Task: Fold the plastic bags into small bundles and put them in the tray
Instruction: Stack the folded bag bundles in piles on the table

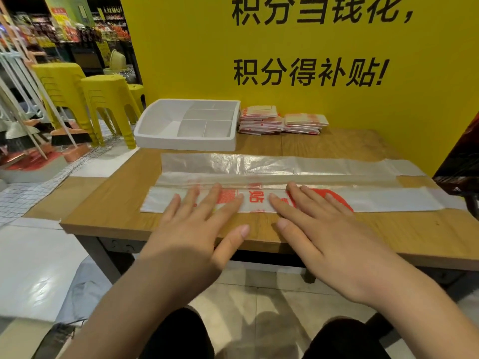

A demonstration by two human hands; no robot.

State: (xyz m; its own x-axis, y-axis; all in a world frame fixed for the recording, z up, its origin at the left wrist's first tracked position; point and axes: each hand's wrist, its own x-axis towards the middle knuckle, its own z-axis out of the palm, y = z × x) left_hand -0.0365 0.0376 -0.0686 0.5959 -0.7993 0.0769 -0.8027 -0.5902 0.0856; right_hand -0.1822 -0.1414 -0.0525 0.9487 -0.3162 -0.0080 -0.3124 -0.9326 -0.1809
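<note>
A translucent plastic bag (388,200) with red print lies stretched across the wooden table (337,143), its near edge folded over into a long strip. My left hand (199,229) presses flat on the strip's left part with straight, spread fingers. Beside it, my right hand (321,229) lies flat on the red print. A white divided tray (145,130) stands at the table's back left. Two stacks of folded bag bundles (280,120) sit to the right of the tray, against the yellow wall.
Yellow stacked stools (103,99) and brooms (67,138) stand on the floor to the left. A dark object (461,161) juts in at the table's right edge. The yellow wall closes off the back of the table.
</note>
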